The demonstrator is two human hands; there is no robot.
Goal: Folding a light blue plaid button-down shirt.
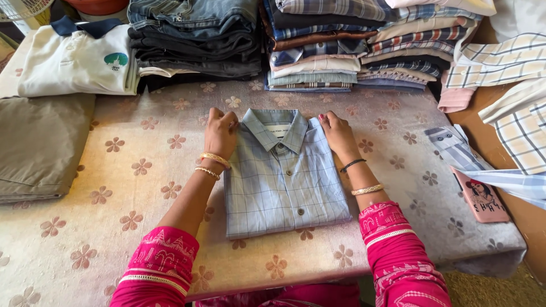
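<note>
- I see a folded light-blue checked cotton shirt [284,176] lying flat, collar away from me, at the middle of the table covered in a pale cloth printed with pink flowers [131,187].
- Left hand [220,133]: resting on the shirt's far left shoulder corner, fingers curled down over the edge. It touches the fabric, but I cannot tell whether it pinches it or merely presses.
- Right hand [336,133]: mirrored at the far right shoulder corner, fingers bent onto the fold, same doubt about grip.
- Both wrists carry gold bangles; the right one also has a thin dark band. Sleeves are bright pink with white print.
- The shirt's collar is buttoned and its placket runs straight toward the near edge; two buttons show.
- Far side, centre: stack of folded dark denim trousers [196,37].
- Far side, right of that: tall pile of folded checked and striped shirts [318,48], with a second such pile [412,48] just beside it.
- Far left: cream polo shirt with navy collar [74,59]; nearer on the left, a folded khaki garment [40,145].
- Right edge: loose white checked shirts [512,91] draped off the table, and a small pink printed card [482,200] near a grey striped fold.
</note>
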